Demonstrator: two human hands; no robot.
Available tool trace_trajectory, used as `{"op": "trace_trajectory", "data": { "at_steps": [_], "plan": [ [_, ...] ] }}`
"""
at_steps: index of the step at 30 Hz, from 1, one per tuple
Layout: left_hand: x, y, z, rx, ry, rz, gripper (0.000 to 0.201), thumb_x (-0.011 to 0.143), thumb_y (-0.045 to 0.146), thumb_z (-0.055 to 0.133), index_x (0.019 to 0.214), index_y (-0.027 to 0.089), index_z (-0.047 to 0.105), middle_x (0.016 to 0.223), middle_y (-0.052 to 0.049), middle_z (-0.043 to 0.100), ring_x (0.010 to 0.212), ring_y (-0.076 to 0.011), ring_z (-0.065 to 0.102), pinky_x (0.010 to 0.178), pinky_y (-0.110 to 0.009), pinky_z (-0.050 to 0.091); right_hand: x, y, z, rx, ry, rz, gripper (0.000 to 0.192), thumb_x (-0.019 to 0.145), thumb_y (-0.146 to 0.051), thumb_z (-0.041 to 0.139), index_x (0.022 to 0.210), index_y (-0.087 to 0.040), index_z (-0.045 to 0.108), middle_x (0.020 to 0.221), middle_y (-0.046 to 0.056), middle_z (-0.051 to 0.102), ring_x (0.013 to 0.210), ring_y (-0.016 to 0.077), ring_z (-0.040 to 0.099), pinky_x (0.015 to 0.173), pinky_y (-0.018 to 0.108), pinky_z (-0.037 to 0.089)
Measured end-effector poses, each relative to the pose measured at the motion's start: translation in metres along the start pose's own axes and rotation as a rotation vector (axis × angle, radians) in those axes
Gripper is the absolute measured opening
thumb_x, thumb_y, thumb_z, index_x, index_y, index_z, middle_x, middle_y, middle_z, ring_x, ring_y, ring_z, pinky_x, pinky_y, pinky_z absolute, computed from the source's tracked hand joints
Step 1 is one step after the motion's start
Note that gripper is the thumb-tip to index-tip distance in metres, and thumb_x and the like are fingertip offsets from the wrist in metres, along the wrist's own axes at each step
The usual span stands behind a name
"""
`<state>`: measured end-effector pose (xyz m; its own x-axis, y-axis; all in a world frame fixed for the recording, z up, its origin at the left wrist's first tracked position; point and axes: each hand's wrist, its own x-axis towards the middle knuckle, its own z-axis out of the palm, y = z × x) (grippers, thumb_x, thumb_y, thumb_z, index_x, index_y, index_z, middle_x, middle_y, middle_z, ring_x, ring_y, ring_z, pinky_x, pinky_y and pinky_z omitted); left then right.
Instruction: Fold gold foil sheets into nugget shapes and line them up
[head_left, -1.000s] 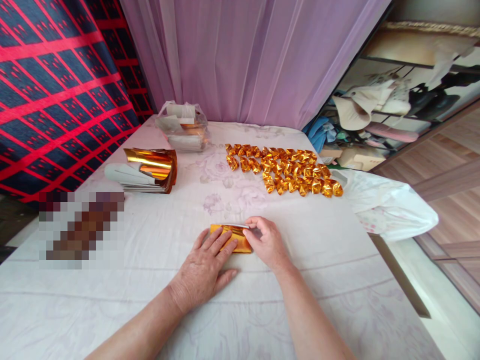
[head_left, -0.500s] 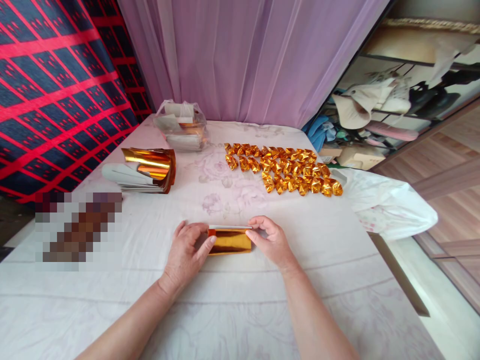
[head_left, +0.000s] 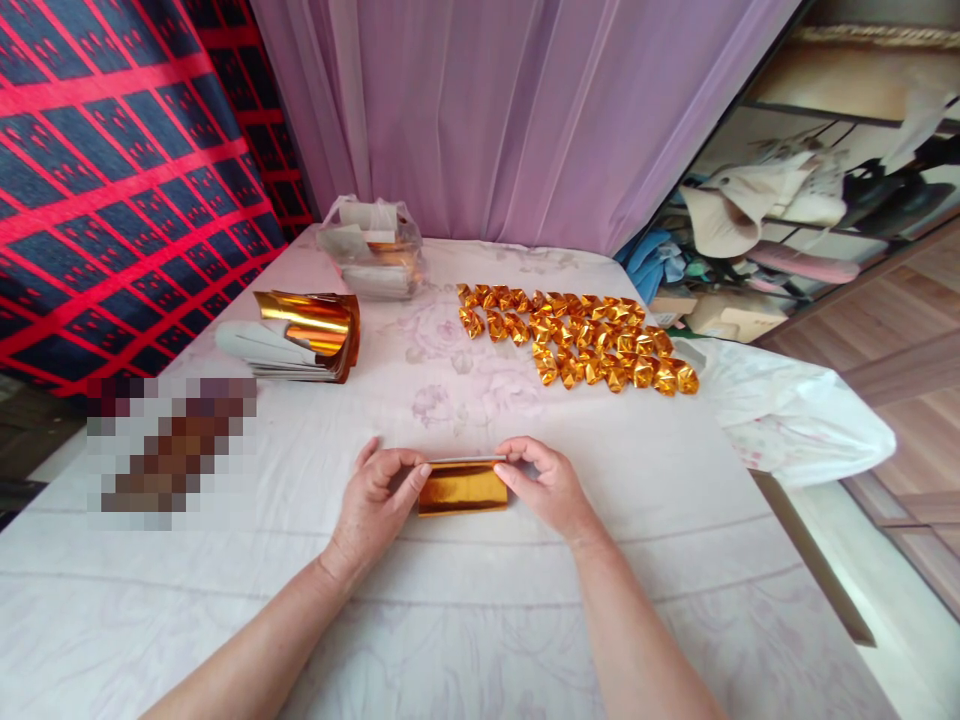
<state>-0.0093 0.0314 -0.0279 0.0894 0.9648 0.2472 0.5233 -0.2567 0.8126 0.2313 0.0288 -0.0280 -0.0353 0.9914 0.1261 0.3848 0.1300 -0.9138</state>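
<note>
While hands [head_left: 461, 490] pinch gold paper [head_left: 462, 490] — both ends, on tablecloth [head_left: 675, 520]

Both forearms reach forward and converge toward the middle. The left hand [head_left: 375, 500] is curled, thumb and fingertips pinched together. The right hand [head_left: 547, 485] mirrors it, fingers bent in a pinch, knuckles up.

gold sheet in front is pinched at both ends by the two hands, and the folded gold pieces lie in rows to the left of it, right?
Not quite. The head view shows the folded gold pieces lying in rows beyond and to the right of the gold sheet, not the left. The rest holds: the left hand and right hand pinch its two ends.
</note>
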Motion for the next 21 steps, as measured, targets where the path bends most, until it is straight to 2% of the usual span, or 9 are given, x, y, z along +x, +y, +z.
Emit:
{"op": "trace_trajectory", "data": {
  "at_steps": [21],
  "plan": [
    [0.0014, 0.0003, -0.002, 0.001, -0.018, 0.013, 0.024, 0.085, 0.046, 0.058, 0.076, 0.024, 0.063, 0.07, 0.005, 0.068, 0.064, -0.0139, 0.063, 0.114, -0.054, 0.025, 0.0012, -0.0037, -0.0004, 0.023, -0.017, 0.011, 0.009, 0.079, -0.03, 0.061, 0.08, -0.022, 0.064, 0.072, -0.001, 0.068, 0.068, 0.0148, 0.063, 0.064, 0.025, 0.05]
  ]
}}
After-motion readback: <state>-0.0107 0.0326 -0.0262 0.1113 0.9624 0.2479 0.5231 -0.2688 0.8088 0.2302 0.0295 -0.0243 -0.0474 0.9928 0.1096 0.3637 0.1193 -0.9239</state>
